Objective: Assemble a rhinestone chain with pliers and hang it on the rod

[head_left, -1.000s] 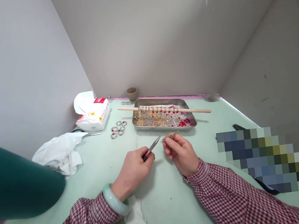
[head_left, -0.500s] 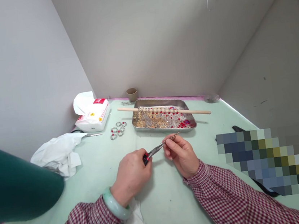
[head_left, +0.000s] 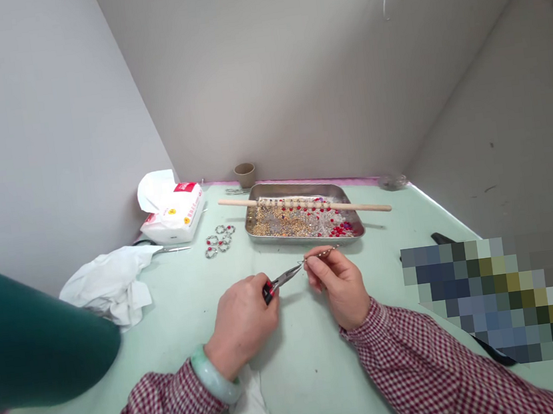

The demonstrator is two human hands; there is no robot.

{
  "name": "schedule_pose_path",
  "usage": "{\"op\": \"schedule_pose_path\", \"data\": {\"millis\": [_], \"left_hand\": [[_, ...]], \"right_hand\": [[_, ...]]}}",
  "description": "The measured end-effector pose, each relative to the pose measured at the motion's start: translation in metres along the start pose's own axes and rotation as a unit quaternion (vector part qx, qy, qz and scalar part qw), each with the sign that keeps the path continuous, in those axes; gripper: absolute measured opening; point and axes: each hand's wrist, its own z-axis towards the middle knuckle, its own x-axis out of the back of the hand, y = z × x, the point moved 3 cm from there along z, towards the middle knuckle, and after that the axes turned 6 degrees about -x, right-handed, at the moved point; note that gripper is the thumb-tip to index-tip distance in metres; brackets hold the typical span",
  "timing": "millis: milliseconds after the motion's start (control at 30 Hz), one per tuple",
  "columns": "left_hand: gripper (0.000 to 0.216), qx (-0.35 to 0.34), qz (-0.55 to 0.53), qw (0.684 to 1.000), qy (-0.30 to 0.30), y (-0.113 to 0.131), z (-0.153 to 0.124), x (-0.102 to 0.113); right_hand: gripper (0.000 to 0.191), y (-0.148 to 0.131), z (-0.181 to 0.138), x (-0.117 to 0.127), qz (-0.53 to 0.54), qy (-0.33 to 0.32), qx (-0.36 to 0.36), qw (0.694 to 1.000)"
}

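My left hand point(head_left: 242, 318) is closed round small red-handled pliers point(head_left: 280, 280), whose thin metal jaws point right and up. Their tip meets the near end of a short beaded wire piece point(head_left: 323, 253) that my right hand point(head_left: 339, 283) pinches between thumb and fingers. Both hands hover just above the pale green table point(head_left: 307, 371), in front of a metal tray point(head_left: 305, 237). A jade bangle sits on my left wrist. Both sleeves are red check.
The tray holds gold, red and clear beads, with a wooden dowel point(head_left: 362, 206) lying across it. Several beaded rings point(head_left: 217, 239), a tissue pack point(head_left: 174, 213), a small cup point(head_left: 245, 174), white cloth point(head_left: 107, 281) and a dark green object point(head_left: 25, 338) lie left. Dark tools lie at the right edge.
The pliers swung down from pointing up-right until their tip reached the end of the beaded piece. My right hand shifted slightly and levelled the piece.
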Motion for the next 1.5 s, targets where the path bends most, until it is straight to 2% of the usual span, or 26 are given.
{"op": "schedule_pose_path", "data": {"millis": [300,533,833,1100,1300,1500], "left_hand": [[0.019,0.018,0.011,1.000,-0.001,-0.002,0.001,0.001],[0.020,0.027,0.028,0.999,-0.007,-0.002,0.001,0.000],[0.024,0.031,0.040,0.999,-0.011,0.000,0.001,-0.001],[0.025,0.028,0.054,0.998,-0.016,0.000,0.000,-0.003],[0.029,0.026,0.056,0.998,-0.010,-0.001,0.000,-0.004],[0.024,0.018,-0.001,1.000,0.003,0.002,0.000,-0.002]], "right_hand": [[0.012,-0.001,-0.003,0.001,-0.043,-0.002,0.024,0.999],[0.012,-0.004,-0.008,0.000,-0.123,-0.008,0.068,0.990],[0.009,-0.011,-0.014,-0.003,-0.257,-0.011,0.163,0.953],[0.014,-0.019,-0.017,-0.009,-0.314,-0.046,0.239,0.918],[0.019,-0.019,-0.018,-0.010,-0.318,-0.048,0.251,0.913],[0.019,-0.020,-0.018,-0.009,-0.314,-0.032,0.237,0.919]]}}
